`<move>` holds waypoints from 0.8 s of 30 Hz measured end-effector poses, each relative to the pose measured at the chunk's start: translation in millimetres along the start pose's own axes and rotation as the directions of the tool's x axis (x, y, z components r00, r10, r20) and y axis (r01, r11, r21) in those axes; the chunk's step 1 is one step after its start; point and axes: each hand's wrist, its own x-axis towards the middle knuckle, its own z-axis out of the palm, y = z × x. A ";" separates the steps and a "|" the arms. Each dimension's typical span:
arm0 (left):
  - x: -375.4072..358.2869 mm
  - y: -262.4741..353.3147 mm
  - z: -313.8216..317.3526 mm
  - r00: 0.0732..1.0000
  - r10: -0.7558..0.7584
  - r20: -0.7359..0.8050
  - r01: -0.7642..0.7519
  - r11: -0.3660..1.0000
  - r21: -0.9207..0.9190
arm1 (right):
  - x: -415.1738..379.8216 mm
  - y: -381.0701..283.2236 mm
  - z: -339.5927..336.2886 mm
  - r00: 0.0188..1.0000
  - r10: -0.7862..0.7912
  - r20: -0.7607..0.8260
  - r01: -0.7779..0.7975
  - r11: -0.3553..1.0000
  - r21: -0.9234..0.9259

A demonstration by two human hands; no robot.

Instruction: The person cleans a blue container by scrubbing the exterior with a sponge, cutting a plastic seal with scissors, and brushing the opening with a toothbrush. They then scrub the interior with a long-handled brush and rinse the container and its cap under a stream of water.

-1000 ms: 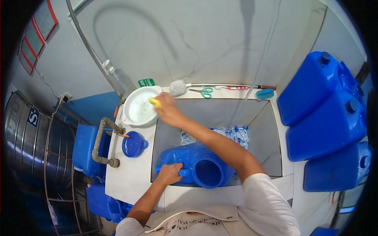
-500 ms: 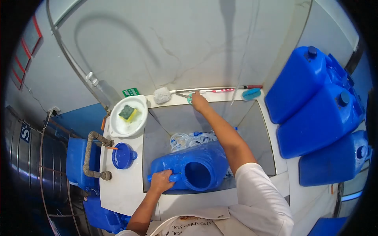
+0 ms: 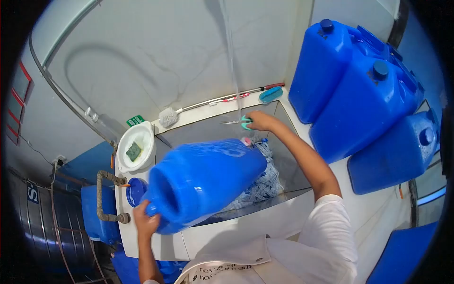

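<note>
My left hand (image 3: 146, 221) is closed round the handle of a large blue plastic water jug (image 3: 215, 175). The jug lies tilted over the sink (image 3: 295, 163), its wide round opening toward me on the left. A small red and white part (image 3: 246, 141) shows at its far end. Scissors (image 3: 245, 122) with teal handles are in my right hand (image 3: 262, 121), their blades pointing left above the sink. Beneath the jug, a heap of crinkled clear plastic with blue print (image 3: 265, 182) fills part of the sink; the jug hides the rest.
Along the back ledge lie a white round-headed brush (image 3: 169, 117), a toothbrush (image 3: 231, 99) and a teal scrub brush (image 3: 271, 94). A white basin (image 3: 137, 146) with a sponge (image 3: 134, 151) and a blue dipper (image 3: 136, 191) stand left. Large blue containers (image 3: 321, 66) stand right.
My right hand has lifted the scissors off the back ledge and drawn them over the sink. The jug has been raised and swung left by its handle, uncovering more plastic. The view has shifted.
</note>
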 end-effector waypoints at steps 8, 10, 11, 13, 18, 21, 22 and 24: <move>-63.7 -105.4 -145.0 0.862 -0.440 -0.251 0.456 0.890 0.007 | -69.8 -55.6 -94.0 0.933 -0.361 -0.004 0.342 0.887 -0.310; -67.0 -110.0 -147.1 0.846 -0.456 -0.278 0.473 0.881 -0.007 | -67.7 -70.7 -98.1 0.904 -0.427 -0.004 0.398 0.846 -0.356; -67.4 -113.2 -145.7 0.841 -0.462 -0.280 0.478 0.878 -0.014 | -66.6 -77.6 -100.1 0.875 -0.484 -0.001 0.443 0.803 -0.399; -67.0 -114.5 -145.8 0.833 -0.469 -0.292 0.482 0.875 -0.031 | -64.8 -88.4 -107.2 0.859 -0.512 0.004 0.469 0.783 -0.408; -68.4 -116.9 -144.3 0.823 -0.484 -0.299 0.493 0.869 -0.051 | -62.8 -106.0 -125.3 0.805 -0.593 0.011 0.535 0.718 -0.446; -67.0 -116.9 -143.6 0.819 -0.489 -0.300 0.494 0.867 -0.065 | -61.8 -118.5 -131.2 0.808 -0.588 0.043 0.530 0.694 -0.488; -65.9 -118.1 -141.9 0.821 -0.488 -0.296 0.493 0.868 -0.061 | -60.4 -121.5 -132.3 0.803 -0.593 0.056 0.532 0.670 -0.518; -65.0 -118.9 -141.2 0.820 -0.489 -0.297 0.493 0.868 -0.066 | -58.0 -131.6 -134.4 0.797 -0.600 0.070 0.533 0.645 -0.548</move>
